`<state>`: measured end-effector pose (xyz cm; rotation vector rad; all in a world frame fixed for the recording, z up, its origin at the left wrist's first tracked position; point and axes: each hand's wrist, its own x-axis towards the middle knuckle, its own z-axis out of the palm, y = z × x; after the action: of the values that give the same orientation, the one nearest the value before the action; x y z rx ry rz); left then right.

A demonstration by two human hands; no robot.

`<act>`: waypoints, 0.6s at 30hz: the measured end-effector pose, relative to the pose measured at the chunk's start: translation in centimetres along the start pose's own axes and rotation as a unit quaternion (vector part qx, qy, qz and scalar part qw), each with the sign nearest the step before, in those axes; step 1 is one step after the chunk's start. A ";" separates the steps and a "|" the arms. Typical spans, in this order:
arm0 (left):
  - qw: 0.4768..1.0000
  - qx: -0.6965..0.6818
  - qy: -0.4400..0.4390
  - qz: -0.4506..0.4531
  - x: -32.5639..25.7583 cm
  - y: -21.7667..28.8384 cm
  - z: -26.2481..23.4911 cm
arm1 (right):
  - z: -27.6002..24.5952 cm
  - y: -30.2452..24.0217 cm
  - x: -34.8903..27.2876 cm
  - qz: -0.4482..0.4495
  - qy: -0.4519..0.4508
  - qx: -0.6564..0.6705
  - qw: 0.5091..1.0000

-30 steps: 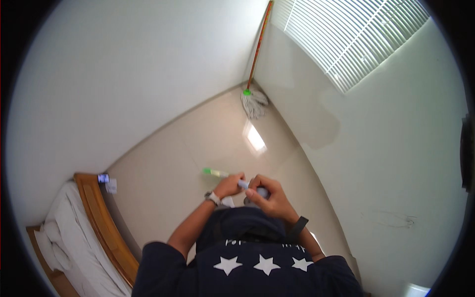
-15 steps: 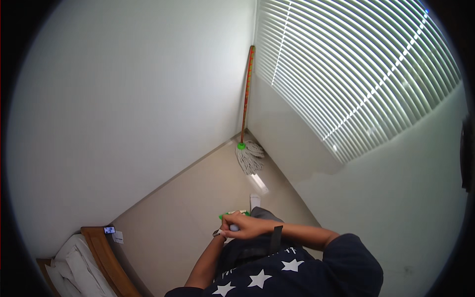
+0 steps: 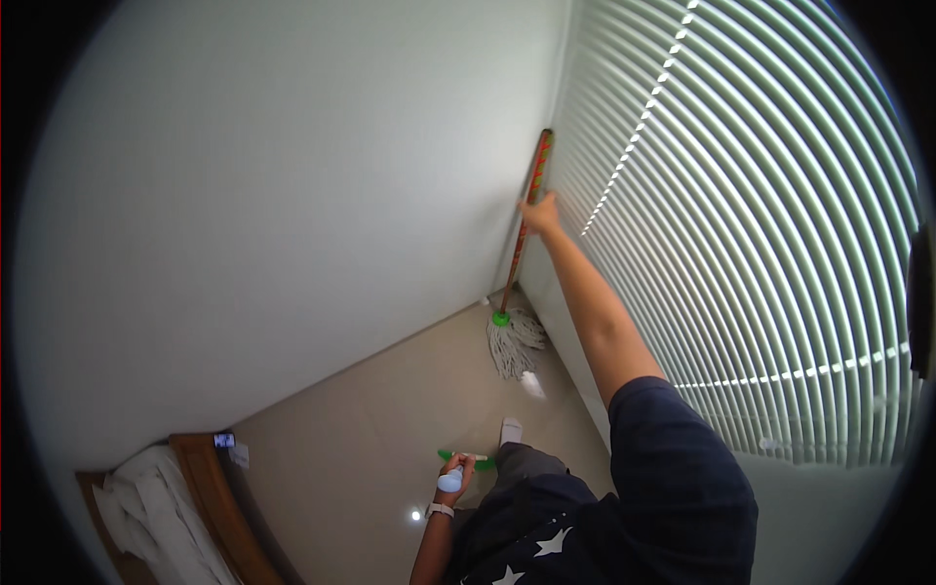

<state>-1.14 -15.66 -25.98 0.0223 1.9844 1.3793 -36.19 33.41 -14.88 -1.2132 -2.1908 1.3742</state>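
A string mop (image 3: 514,343) with a green collar, pale strands and a red-and-green patterned handle leans in the far corner. My right hand (image 3: 540,212) reaches to the handle's upper half, fingers and thumb spread on either side of it; contact is unclear. Low in the view, my left hand (image 3: 458,478), with a pale watch at the wrist, is closed around the pale blue handle (image 3: 450,481) of a tool. That tool's green lower end (image 3: 482,460) shows beyond the hand; its exact kind is hard to make out.
White walls (image 3: 292,195) meet at the corner behind the mop. Slatted blinds (image 3: 760,244) cover the right side. A wooden bed frame (image 3: 219,507) with grey bedding (image 3: 161,512) stands at lower left, a small lit screen (image 3: 224,441) by its corner. My sock-covered foot (image 3: 510,430) is on the tiled floor (image 3: 370,419).
My hands were together in front of my body; the right has stretched forward to the mop's handle. The left has stayed low with the tool. The view has shifted; the mop still leans in the corner.
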 end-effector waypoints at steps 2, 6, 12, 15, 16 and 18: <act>1.000 -0.012 0.010 -0.003 0.6 0.2 0.2 | -1.0 1.9 4.1 -0.071 0.087 -0.015 0.994; 0.996 -0.028 0.071 -0.038 -1.6 2.2 -1.5 | 1.5 1.6 3.7 -0.107 0.037 -0.020 0.993; 0.995 0.002 0.069 -0.079 -1.5 2.7 -2.4 | 3.0 4.5 3.2 -0.132 0.087 -0.008 0.987; 0.995 -0.015 0.073 -0.071 -1.5 3.4 -2.6 | 2.6 3.8 2.5 -0.094 0.060 0.035 0.993; 0.994 -0.027 0.074 -0.074 -1.3 3.5 -2.5 | 2.5 4.5 2.0 -0.147 0.090 0.054 0.984; 0.993 -0.043 0.085 -0.070 -1.3 2.5 -2.9 | 3.4 6.7 -1.8 -0.181 0.117 0.074 0.974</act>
<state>-2.71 -17.46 -22.66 -0.2772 2.0201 1.4143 -33.83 31.28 -21.86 -0.8242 -1.9824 1.1555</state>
